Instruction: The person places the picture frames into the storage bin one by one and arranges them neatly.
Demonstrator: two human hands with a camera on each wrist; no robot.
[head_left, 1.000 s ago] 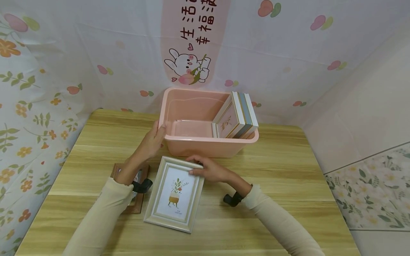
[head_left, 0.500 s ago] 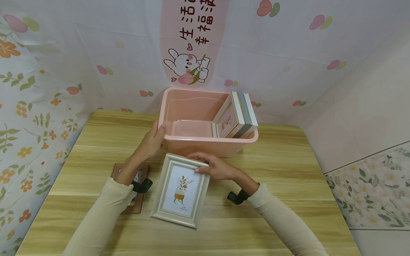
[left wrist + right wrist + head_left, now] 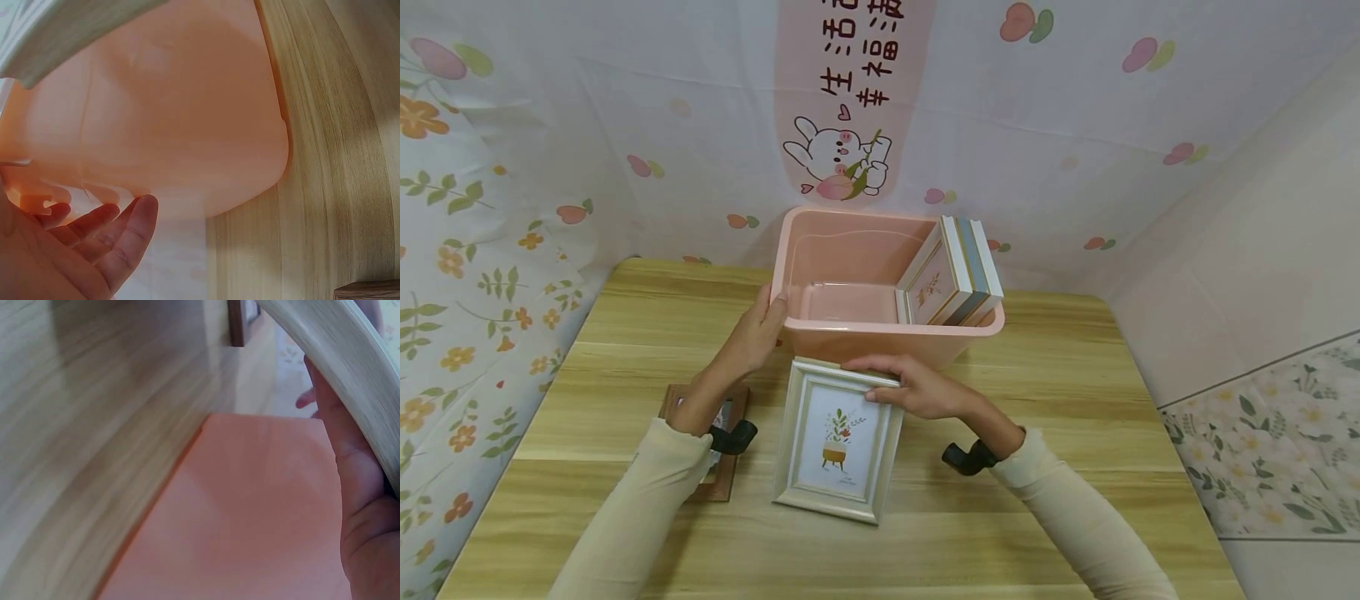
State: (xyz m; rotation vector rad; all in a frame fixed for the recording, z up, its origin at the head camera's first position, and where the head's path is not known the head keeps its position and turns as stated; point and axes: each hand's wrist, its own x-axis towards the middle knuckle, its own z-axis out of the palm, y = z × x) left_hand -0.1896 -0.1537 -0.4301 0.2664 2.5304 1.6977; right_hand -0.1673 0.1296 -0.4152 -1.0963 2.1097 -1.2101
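Note:
My left hand (image 3: 752, 335) holds the left front corner of a pink plastic bin (image 3: 857, 340), thumb at the rim. In the left wrist view, the fingers (image 3: 128, 247) curl by the bin's outer wall. With my right hand (image 3: 928, 390) I grip a cream-coloured picture frame (image 3: 838, 442) by its top edge, thumb on the front and the other fingers behind. Its picture of a potted plant faces up toward me, and the frame leans, top raised, just in front of the bin. Several picture frames (image 3: 947, 275) stand on edge at the bin's right end.
A brown wooden picture frame (image 3: 724, 479) lies on the wood-grain table (image 3: 1037, 358), partly hidden under my left forearm. Patterned cloth (image 3: 700, 125) hangs right behind the bin. The bin's left part shows its bare floor (image 3: 850, 302).
My right hand has moved right and slightly up, carrying the cream picture frame along and tipping it more upright. The left hand and the bin have barely moved.

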